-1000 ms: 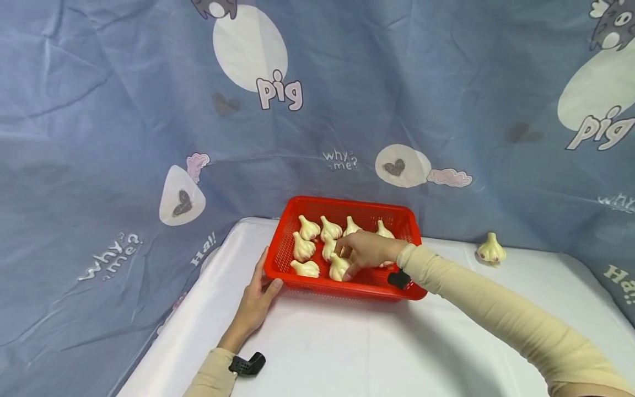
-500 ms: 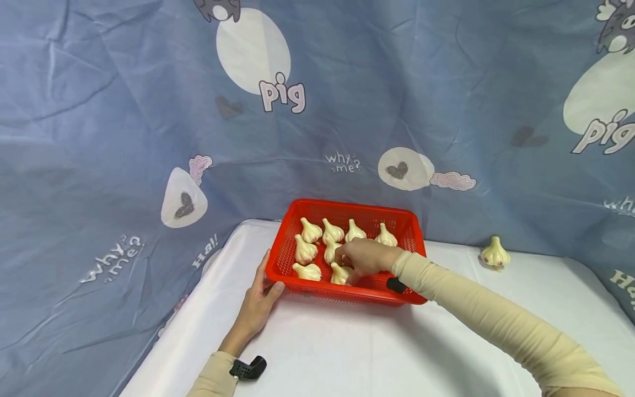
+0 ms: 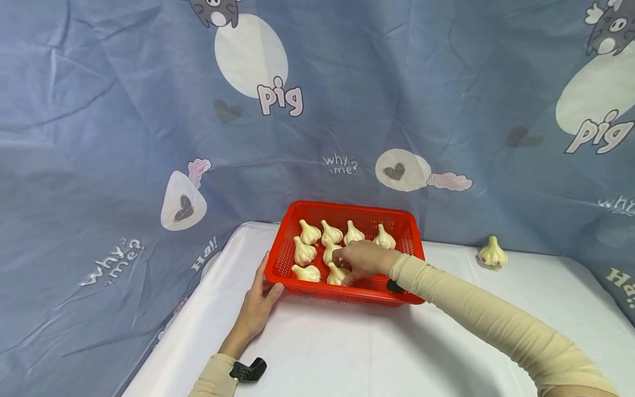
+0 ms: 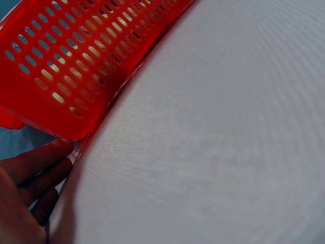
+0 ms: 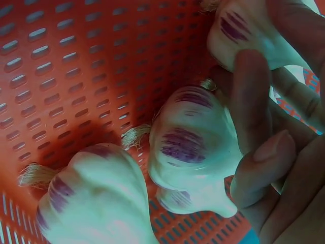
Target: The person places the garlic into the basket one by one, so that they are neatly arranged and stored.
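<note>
Several pale garlic bulbs with purple streaks sit inside a red perforated plastic basket. My right hand reaches down into the basket and pinches one garlic bulb near the front wall. In the right wrist view, that garlic bulb is between thumb and finger, with the other fingers bent below it. My left hand rests against the basket's near left corner, thumb at the front rim, fingers stretched along the left side. In the left wrist view, its fingertips touch the corner low down.
A single garlic bulb stands on the white tabletop to the right of the basket. Behind the table hangs a blue printed cloth, close to the basket's back wall. Two garlic bulbs lie near the hand in the right wrist view.
My right hand has settled a little lower over the front garlic bulb, which has tilted slightly to the left. The left hand and the basket stay in place.
</note>
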### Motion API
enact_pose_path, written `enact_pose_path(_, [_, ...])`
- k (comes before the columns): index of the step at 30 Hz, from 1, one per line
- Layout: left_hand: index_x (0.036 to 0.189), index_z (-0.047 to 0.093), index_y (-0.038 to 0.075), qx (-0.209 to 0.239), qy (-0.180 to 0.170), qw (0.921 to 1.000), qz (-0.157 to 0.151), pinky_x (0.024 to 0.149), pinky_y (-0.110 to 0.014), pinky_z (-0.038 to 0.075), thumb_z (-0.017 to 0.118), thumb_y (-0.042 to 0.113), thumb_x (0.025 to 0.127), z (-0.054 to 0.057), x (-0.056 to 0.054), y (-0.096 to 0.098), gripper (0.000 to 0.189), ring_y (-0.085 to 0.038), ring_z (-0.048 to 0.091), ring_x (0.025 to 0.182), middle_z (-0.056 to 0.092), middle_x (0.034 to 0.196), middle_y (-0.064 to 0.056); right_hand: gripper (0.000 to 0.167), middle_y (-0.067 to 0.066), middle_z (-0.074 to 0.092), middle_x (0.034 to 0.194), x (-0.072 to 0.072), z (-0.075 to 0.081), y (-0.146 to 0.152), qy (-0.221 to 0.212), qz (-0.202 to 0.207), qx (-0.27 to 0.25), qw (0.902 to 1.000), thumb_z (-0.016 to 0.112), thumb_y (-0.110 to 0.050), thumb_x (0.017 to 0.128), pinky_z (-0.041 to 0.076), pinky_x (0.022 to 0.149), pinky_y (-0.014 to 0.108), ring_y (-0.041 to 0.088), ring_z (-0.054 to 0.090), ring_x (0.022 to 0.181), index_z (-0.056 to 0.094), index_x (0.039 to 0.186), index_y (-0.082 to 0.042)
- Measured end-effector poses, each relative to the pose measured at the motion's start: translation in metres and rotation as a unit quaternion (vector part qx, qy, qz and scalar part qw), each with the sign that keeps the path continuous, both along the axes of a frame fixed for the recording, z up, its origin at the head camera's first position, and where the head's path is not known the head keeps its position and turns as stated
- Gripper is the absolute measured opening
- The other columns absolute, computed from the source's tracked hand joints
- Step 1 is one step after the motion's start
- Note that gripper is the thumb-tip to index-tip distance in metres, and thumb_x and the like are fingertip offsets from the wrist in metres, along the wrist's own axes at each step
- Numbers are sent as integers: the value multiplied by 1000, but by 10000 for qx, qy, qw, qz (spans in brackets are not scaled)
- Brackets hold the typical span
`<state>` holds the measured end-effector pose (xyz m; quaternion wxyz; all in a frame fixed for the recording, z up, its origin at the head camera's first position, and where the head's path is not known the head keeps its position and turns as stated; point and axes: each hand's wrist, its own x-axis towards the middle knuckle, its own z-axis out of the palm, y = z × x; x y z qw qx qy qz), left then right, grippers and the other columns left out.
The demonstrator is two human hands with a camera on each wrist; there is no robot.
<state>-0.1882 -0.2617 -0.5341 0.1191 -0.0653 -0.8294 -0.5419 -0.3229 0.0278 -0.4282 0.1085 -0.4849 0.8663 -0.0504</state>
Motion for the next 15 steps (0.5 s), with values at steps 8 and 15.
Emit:
enact_pose_path(8, [171,20,35,-28,12,10000,-1,113,-68,42,65,23,104,1,1,1,81,-38,67,129,57,155,-19,43,0,72,83,1,-1,4,32,-43,65,10000,91,-42,80,49,65,31,7,57,68,70,109,-17])
enact_pose_path(15, [171,20,35,16,-24,10000,-8,114,-69,41,64,23,104,1,0,0,81,-39,66,132,50,162,-16,47,0,77,92,1,6,7,-277,-271,59,9992,91,-43,82,55,75,36,9,66,77,72,118,-19])
